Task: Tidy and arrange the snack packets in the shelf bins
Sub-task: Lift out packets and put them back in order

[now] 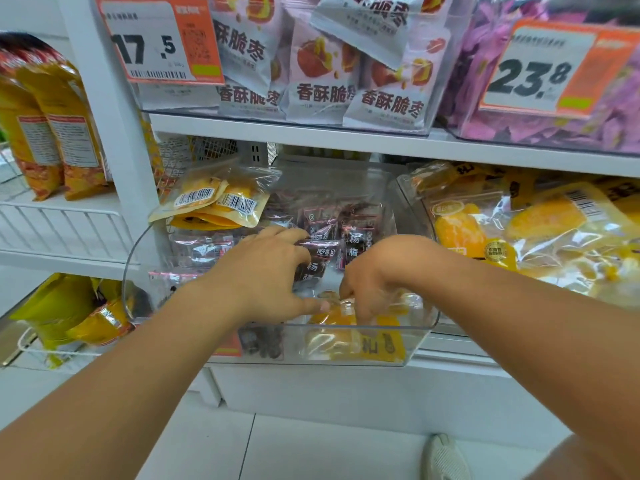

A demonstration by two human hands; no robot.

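Midway, I judge: my left hand (266, 271) grips a dark plum packet (317, 258), my right hand (372, 278) pinches a stray mango packet (334, 317) in the clear bin (346, 344) at centre.

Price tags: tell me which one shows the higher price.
The right price tag, reading 23.8 in front of the purple packets; the left price tag reads 17.5.

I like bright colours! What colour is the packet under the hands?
Yellow-orange, with a clear window: the packet shows best in the head view.
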